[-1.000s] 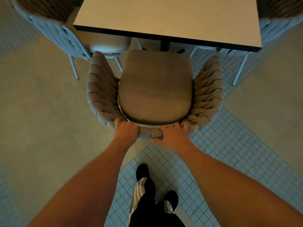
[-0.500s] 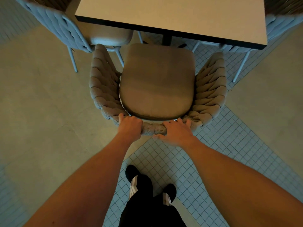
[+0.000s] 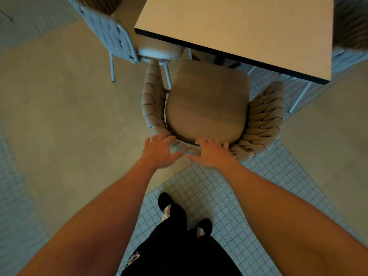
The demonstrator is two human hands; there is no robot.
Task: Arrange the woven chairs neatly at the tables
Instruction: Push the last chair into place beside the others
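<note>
A beige woven chair [image 3: 262, 120] with a tan seat cushion [image 3: 207, 102] stands in front of me, its front edge just under the square table [image 3: 249, 26]. My left hand [image 3: 159, 151] and my right hand [image 3: 211, 154] hover side by side over the top of the chair's curved back, fingers spread and relaxed. Neither hand grips the woven rim; the fingertips are at or just above it.
A grey woven chair [image 3: 111, 30] is tucked in at the table's left side, another [image 3: 350, 36] at the right edge. The floor has smooth concrete on both sides and small white tiles [image 3: 199, 192] under my feet, where my black shoes stand.
Both hands gripped the chair's back rim earlier and have now let go, fingers opened. The chair sits a bit further toward the table, and my view has shifted left.
</note>
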